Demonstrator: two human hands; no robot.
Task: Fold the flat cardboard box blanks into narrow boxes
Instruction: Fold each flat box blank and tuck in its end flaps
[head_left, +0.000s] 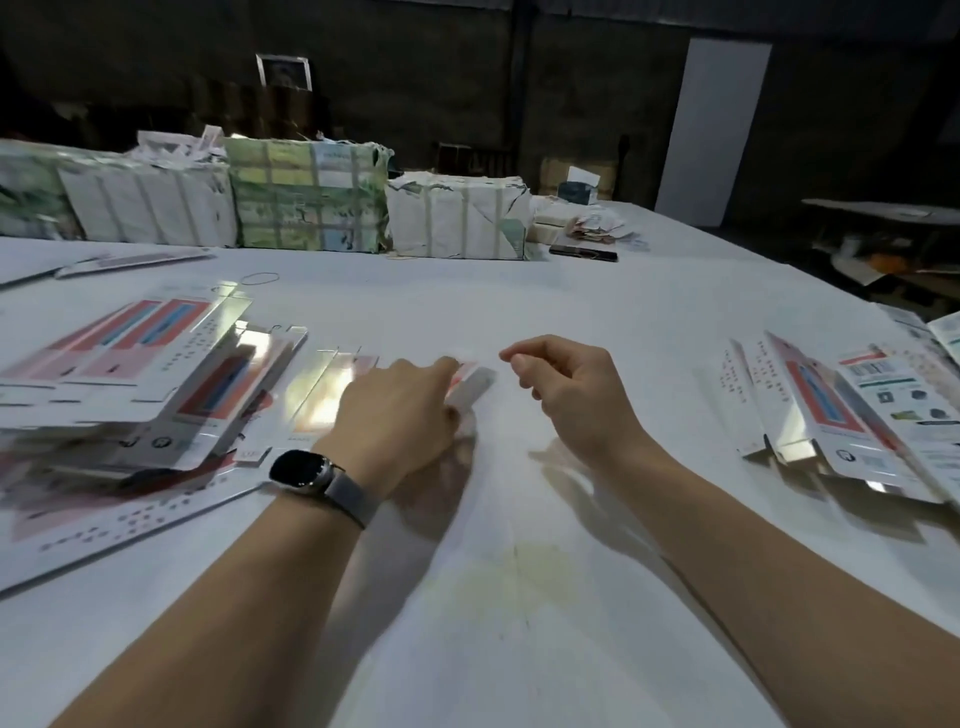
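Observation:
A flat glossy box blank (322, 389) lies on the white table (519, 597) in front of me, partly under my left hand (395, 415). That hand, with a watch on its wrist, pinches the blank's right end flap (475, 387) between fingers and thumb. My right hand (566, 395) hovers just right of the flap, fingers loosely curled and holding nothing. A messy pile of flat blanks (130, 374) with red and blue print sits at the left. Several folded narrow boxes (841, 415) lie at the right.
Wrapped paper bundles (311, 202) line the table's far side. A rubber band (260, 279) lies beyond the left pile, and a dark phone-like object (584, 253) near the far right bundle. Another blank (135, 260) rests at the far left.

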